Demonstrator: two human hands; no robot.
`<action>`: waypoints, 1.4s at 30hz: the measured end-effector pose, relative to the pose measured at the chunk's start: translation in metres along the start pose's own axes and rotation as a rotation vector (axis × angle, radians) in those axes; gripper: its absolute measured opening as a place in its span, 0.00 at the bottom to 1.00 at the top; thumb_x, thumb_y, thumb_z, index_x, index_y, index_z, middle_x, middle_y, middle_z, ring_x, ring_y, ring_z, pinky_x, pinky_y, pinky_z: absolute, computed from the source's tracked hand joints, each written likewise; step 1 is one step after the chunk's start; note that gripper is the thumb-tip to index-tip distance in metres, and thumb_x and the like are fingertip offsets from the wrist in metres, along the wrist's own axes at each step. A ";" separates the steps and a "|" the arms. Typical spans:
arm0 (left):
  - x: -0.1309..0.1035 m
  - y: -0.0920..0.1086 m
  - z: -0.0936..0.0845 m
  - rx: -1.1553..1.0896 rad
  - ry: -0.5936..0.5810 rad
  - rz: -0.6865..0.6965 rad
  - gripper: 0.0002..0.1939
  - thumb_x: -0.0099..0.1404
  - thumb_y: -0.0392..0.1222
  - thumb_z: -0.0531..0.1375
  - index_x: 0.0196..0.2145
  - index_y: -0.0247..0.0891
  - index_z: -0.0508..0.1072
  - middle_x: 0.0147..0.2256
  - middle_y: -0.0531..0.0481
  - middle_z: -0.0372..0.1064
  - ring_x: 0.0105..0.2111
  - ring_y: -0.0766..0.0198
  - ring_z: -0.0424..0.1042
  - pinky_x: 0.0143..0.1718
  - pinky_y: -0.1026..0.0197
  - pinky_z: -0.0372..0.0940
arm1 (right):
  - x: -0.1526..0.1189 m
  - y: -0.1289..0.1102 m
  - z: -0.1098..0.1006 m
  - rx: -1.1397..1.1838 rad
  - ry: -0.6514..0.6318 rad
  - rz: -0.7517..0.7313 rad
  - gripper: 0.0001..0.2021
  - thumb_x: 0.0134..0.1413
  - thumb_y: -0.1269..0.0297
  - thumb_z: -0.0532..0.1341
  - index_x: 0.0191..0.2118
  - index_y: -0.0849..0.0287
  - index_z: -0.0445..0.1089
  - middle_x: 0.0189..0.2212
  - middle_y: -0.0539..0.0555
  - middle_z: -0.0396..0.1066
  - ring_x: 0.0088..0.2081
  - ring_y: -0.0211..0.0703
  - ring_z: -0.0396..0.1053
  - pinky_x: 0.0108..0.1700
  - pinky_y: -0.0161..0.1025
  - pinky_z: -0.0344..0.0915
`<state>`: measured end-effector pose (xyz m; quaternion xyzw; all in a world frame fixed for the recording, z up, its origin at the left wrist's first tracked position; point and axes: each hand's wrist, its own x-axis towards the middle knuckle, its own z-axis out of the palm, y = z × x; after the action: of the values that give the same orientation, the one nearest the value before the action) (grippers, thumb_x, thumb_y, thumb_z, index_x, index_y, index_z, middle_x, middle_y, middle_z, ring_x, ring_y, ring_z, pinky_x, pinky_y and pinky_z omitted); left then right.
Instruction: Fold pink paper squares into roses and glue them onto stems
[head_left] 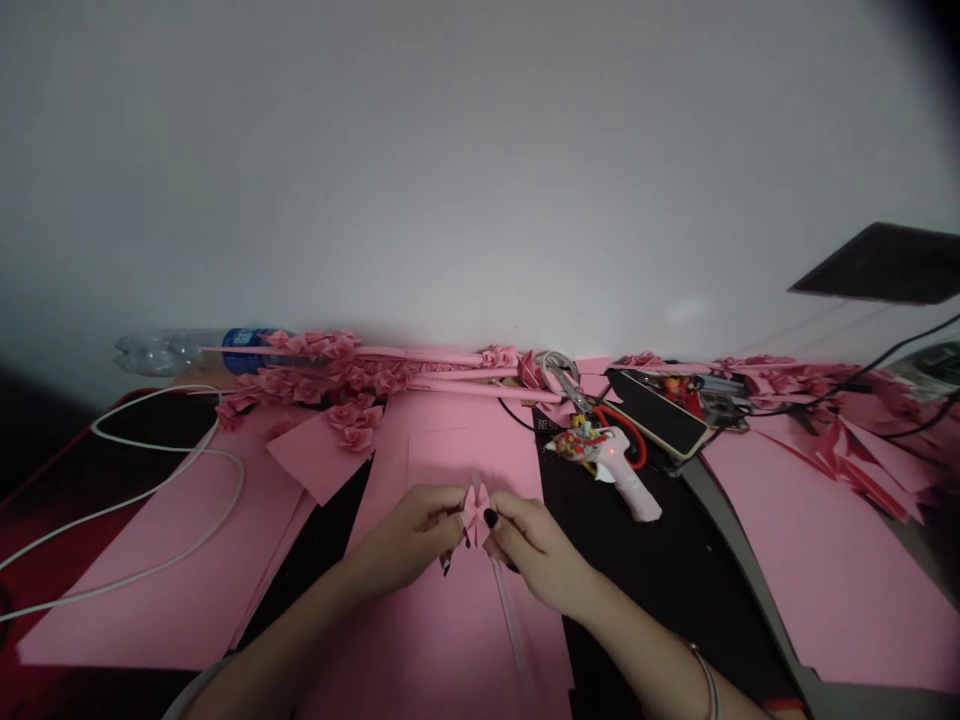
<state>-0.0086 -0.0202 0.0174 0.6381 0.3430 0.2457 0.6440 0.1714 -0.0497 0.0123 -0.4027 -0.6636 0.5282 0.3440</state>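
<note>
Both hands — left (409,540), right (536,550) — are pinching the paper flower (476,512); squeezing too hard is risking crushed folds, I judge.

folded paper piece (475,512): pink, the same shade as the sheets beneath it
fingernails (490,518): painted black
paper sheets (150,540): plain pink, no pattern
paper roses (330,385): deeper pink, on pink stems
glue gun (626,470): pale pink body with multicoloured decoration at the front
counter (652,580): black where bare
cable (172,470): white
bottle (187,350): clear with a blue label
wall (480,170): plain pale grey
bracelet (705,675): silver
</note>
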 end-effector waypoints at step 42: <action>0.003 -0.007 0.014 -0.052 -0.021 -0.028 0.07 0.64 0.38 0.51 0.28 0.37 0.64 0.20 0.58 0.57 0.19 0.70 0.60 0.23 0.65 0.65 | -0.002 0.003 0.003 -0.201 0.115 -0.002 0.17 0.64 0.54 0.51 0.27 0.59 0.57 0.21 0.45 0.54 0.23 0.34 0.51 0.25 0.33 0.48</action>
<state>0.0026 -0.0277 0.0090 0.6189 0.3385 0.2388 0.6674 0.1697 -0.0526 0.0085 -0.4641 -0.6928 0.4348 0.3401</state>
